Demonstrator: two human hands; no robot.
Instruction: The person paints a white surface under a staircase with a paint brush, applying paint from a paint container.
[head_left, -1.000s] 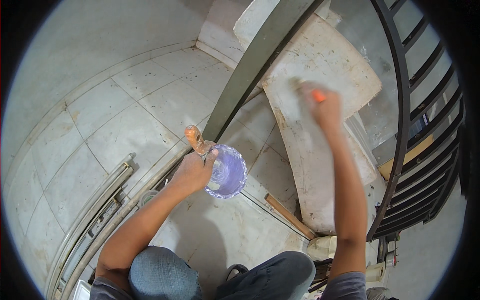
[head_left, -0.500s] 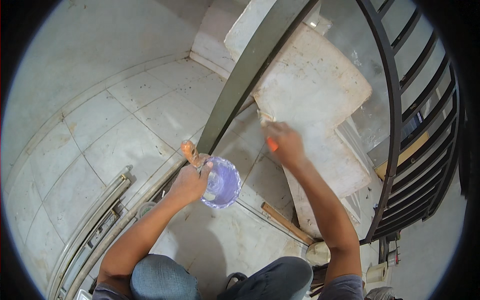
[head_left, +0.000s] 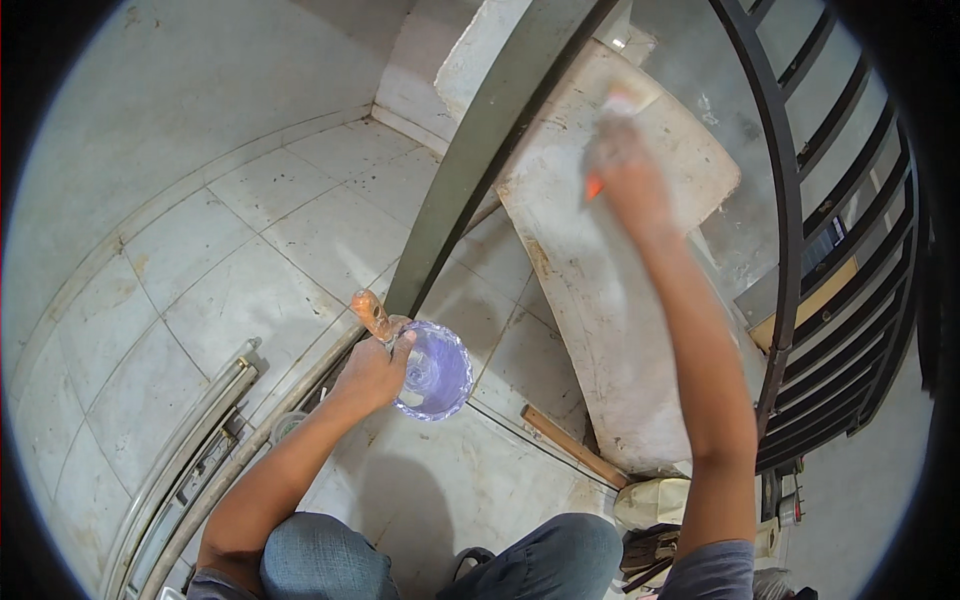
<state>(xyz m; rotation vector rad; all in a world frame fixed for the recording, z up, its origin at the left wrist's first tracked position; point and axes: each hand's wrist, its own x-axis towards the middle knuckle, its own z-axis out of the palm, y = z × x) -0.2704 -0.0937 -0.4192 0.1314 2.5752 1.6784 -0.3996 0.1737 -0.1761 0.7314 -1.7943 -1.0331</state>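
From here, the left hand (head_left: 374, 374) pinches a round purple plastic-looking tub (head_left: 440, 372), probably light, best held by its rim; the right hand (head_left: 632, 178) clutches a blurred orange-handled brush-like tool (head_left: 594, 187).

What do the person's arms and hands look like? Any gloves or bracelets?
The left hand and blurry right hand wear no gloves, and no bracelets show. The left forearm and right forearm are bare, below short, dark grey sleeves.
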